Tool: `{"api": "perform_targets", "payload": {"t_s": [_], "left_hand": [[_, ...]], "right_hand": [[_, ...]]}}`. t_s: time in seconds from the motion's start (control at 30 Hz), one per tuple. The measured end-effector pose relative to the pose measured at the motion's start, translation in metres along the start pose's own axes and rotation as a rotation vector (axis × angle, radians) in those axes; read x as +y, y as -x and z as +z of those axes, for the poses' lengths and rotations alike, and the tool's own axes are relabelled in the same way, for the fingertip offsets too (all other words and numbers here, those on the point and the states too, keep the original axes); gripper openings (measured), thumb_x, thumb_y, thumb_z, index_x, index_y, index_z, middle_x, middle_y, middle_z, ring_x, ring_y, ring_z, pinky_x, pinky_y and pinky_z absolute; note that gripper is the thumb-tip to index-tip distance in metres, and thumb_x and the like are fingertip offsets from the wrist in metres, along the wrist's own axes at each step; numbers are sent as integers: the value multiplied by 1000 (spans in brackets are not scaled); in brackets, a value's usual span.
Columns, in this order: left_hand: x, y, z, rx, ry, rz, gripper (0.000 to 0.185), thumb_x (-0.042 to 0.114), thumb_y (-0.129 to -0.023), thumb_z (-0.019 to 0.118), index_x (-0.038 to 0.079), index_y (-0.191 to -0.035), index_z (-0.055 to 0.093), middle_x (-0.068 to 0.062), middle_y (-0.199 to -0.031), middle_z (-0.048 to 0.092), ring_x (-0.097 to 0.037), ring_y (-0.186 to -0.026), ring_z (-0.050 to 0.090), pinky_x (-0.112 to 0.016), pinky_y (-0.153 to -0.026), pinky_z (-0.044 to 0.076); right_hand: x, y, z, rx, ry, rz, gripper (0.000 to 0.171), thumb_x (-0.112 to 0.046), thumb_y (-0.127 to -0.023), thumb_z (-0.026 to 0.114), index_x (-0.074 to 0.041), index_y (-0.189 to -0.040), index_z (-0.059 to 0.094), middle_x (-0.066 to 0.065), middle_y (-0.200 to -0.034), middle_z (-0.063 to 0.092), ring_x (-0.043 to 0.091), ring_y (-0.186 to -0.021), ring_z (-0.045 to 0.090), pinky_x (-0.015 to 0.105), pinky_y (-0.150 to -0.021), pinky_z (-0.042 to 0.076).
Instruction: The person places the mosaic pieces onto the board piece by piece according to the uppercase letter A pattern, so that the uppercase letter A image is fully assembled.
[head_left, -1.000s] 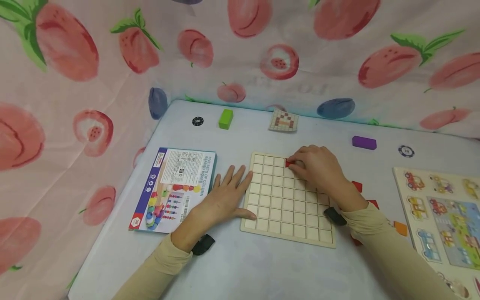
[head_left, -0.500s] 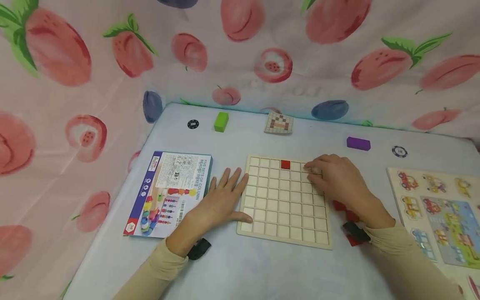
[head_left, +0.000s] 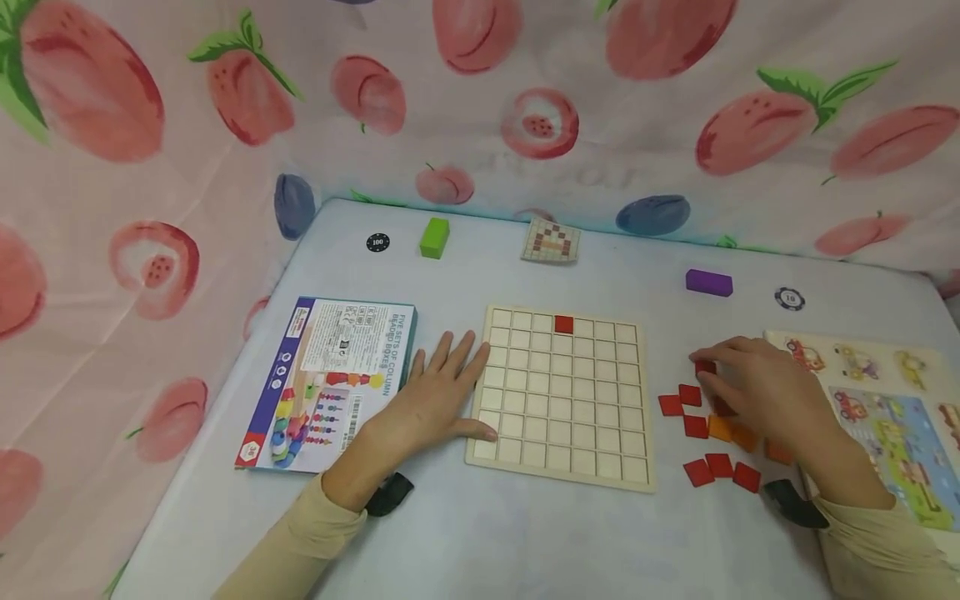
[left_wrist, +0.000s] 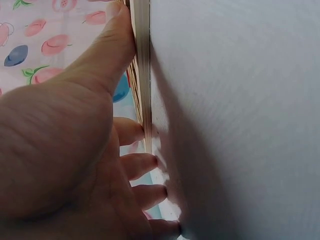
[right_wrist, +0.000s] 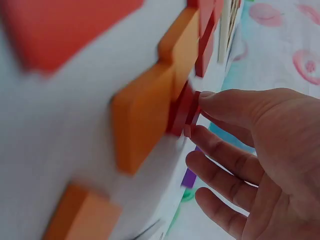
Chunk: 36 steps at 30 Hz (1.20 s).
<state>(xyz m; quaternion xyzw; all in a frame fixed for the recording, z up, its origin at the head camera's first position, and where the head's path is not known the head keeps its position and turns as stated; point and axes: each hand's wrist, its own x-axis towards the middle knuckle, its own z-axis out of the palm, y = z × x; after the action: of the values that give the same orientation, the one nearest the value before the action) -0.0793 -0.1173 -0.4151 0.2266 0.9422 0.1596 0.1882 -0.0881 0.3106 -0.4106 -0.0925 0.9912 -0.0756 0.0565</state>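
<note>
Picking the next red tile for the grid board.
My left hand (head_left: 431,400) lies flat, steadying the grid board (head_left: 558,396); my right hand (head_left: 757,392) pinches a red tile (head_left: 705,367) among the loose tiles (head_left: 716,468), which I judge needs lifting next.

You have one wooden grid board (head_left: 558,433) with one red tile (head_left: 564,324) seated in it. Beside it you can count seven loose red tiles (head_left: 698,472) and three orange tiles (head_left: 720,427); others may be hidden. There are two poker chips (head_left: 377,242) and two blocks: one green block (head_left: 434,237), one purple block (head_left: 708,282).
</note>
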Motion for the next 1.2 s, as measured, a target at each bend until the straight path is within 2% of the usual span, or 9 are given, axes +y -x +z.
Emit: {"api": "perform_targets", "payload": {"t_s": [0.23, 0.43, 0.57, 0.8, 1.0, 1.2], "left_hand": [[-2, -1, 0, 2, 13, 1, 118, 63, -85, 80, 10, -171, 20, -17, -181, 9, -46, -168, 3, -74, -130, 13], [-1, 0, -1, 4, 20, -1, 118, 62, -85, 81, 9, -171, 21, -17, -181, 10, -46, -168, 3, -74, -130, 13], [-1, 1, -1, -4, 20, -11, 118, 63, -85, 81, 10, -172, 20, -16, -181, 9, -45, -168, 3, -73, -131, 13], [-2, 0, -1, 2, 19, -4, 118, 62, -84, 81, 10, -171, 20, -16, -181, 8, -46, -168, 2, -74, -130, 13], [-2, -1, 1, 0, 24, -8, 118, 62, -84, 82, 10, -171, 21, -17, -181, 9, -46, -168, 2, -75, -130, 12], [-1, -2, 2, -1, 20, -10, 118, 62, -84, 82, 10, -171, 22, -17, -181, 10, -46, -168, 4, -75, -130, 13]], "right_hand": [[12, 2, 2, -5, -23, 45, 45, -24, -92, 83, -11, -134, 74, 28, -130, 69, 51, -117, 60, 68, -87, 55], [12, 1, 3, 35, -26, 49, 45, -24, -90, 85, -8, -131, 75, 28, -124, 71, 47, -109, 63, 64, -82, 56], [7, -3, 1, 76, -23, 11, 43, -27, -90, 85, -9, -128, 76, 26, -121, 74, 44, -105, 65, 64, -83, 55], [-27, -18, -3, 115, -77, -66, 40, -26, -92, 83, -11, -128, 77, 20, -118, 76, 37, -103, 68, 60, -88, 54], [-65, -37, -1, 152, -112, -221, 31, -21, -91, 84, -12, -120, 80, 12, -112, 81, 30, -96, 71, 54, -85, 57], [-93, -57, 7, 150, -127, -343, 22, -20, -89, 86, -14, -111, 84, 7, -106, 82, 26, -95, 73, 49, -88, 57]]}}
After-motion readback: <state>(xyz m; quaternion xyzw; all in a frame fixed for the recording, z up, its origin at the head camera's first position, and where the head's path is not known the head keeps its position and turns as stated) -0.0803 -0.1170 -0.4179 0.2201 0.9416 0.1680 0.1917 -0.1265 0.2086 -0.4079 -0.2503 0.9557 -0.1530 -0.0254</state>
